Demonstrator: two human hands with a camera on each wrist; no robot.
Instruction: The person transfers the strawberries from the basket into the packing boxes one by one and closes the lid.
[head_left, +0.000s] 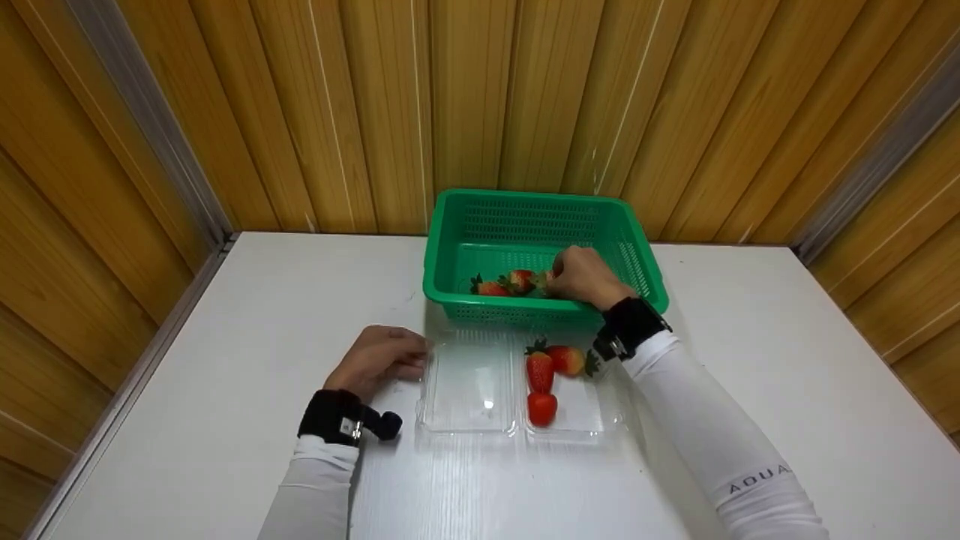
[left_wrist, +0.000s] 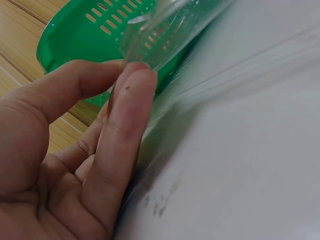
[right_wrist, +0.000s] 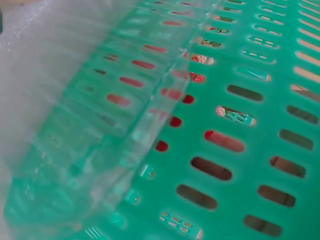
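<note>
**A:** Where is your right hand (head_left: 583, 276) now?

**Me:** Down in the green basket (head_left: 450, 259) at the far edge of the surface (head_left: 787, 390), fingers curled over a strawberry (head_left: 546, 279) on the basket floor. I judge I have it pinched, but my knuckles hide the fingertips, so I can't swear the grip is closed. Two more berries (head_left: 504, 285) lie just beside it, toward the left.

**A:** And the other hand?

**Me:** My left hand (head_left: 381, 360) rests on the surface with fingers nearly straight, thumb and fingertip (left_wrist: 131, 85) touching the left rim of the clear clamshell tray (head_left: 469, 382). It grips nothing; it only steadies the tray.

**A:** How do you do this bit well?

**Me:** Take the berry by its shoulders near the leaves, lightly, since it bruises. Lift straight up over the basket's near wall, which stands just beside the tray. Three strawberries (head_left: 541, 371) already sit in the tray's right half, so I aim for a bare spot beside them and keep the left fingers pressing so the thin plastic doesn't skate
</note>
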